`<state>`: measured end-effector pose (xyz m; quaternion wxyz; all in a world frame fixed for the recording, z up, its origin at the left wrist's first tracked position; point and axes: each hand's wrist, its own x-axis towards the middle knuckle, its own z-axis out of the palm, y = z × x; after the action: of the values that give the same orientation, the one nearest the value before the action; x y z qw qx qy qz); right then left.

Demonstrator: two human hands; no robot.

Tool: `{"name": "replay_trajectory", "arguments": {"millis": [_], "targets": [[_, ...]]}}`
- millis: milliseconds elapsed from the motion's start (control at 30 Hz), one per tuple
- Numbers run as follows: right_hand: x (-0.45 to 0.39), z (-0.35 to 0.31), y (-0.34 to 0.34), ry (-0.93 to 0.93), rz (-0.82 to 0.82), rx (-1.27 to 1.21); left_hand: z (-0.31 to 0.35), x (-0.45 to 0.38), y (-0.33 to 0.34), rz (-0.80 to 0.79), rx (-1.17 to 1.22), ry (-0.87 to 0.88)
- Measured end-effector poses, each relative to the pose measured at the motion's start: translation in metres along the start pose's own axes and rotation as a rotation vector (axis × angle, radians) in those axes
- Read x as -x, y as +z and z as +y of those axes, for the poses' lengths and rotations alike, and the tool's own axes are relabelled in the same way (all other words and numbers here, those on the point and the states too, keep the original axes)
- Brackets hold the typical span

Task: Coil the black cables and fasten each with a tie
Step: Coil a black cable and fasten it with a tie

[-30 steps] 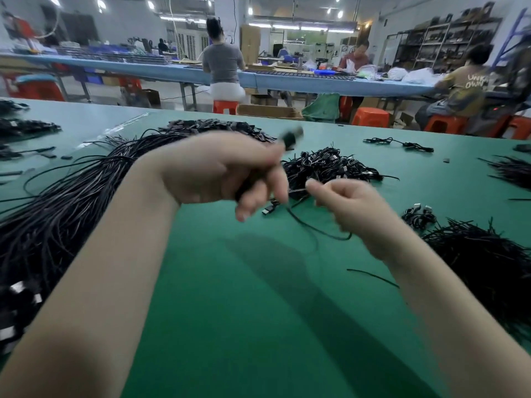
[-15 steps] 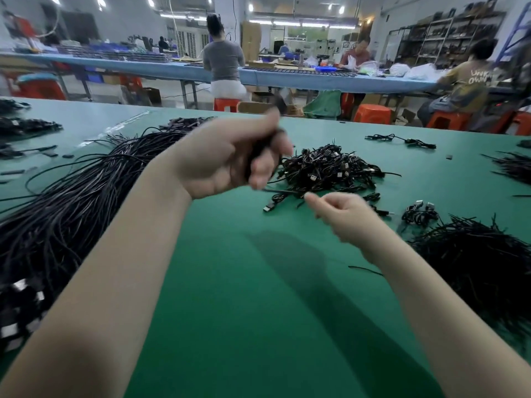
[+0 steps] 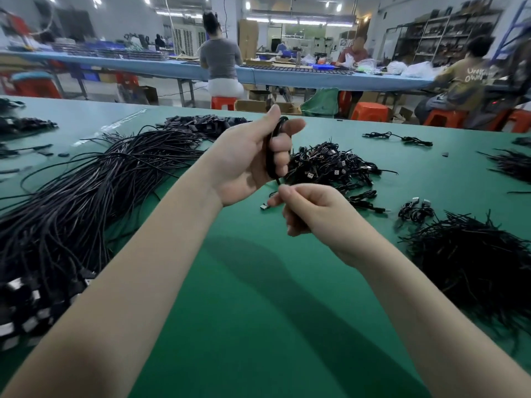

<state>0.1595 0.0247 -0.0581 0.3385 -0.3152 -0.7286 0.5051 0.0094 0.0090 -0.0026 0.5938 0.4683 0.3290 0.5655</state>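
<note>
The left hand [image 3: 247, 165] has its grip clenched round a coiled black cable [image 3: 271, 152], held upright above the green table [image 3: 258, 297], between the long bundle of uncoiled cables [image 3: 94, 193] on the left and the heap of finished coils [image 3: 330, 165] beyond. Just below it the right hand [image 3: 310, 211] pinches something thin, seemingly the cable's tail or a tie, though I cannot tell which. To finish well, keep the loops squeezed flat and wrap tight round the coil's middle before letting go
</note>
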Motion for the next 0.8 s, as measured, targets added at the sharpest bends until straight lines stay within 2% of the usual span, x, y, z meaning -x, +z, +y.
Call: {"name": "replay_trajectory", "arguments": {"millis": [133, 200, 300, 433, 700, 800], "targets": [[-0.004, 0.013, -0.017, -0.003, 0.101, 0.393, -0.002, -0.003, -0.003, -0.009, 0.033, -0.040], [-0.006, 0.011, -0.022, 0.014, 0.173, 0.234, -0.006, -0.005, -0.004, -0.028, 0.050, -0.094], [-0.007, 0.005, -0.023, 0.074, 0.139, -0.122, -0.017, -0.006, -0.002, -0.046, 0.041, -0.178], [-0.008, 0.009, -0.021, 0.087, 0.181, -0.190, -0.026, -0.007, 0.001, -0.006, -0.005, -0.212], [-0.012, 0.019, -0.010, 0.070, 0.152, -0.239, -0.024, -0.005, 0.009, 0.118, -0.399, -0.174], [-0.013, 0.021, -0.009, 0.075, 0.175, -0.276, -0.024, -0.005, 0.010, 0.166, -0.664, -0.125]]}}
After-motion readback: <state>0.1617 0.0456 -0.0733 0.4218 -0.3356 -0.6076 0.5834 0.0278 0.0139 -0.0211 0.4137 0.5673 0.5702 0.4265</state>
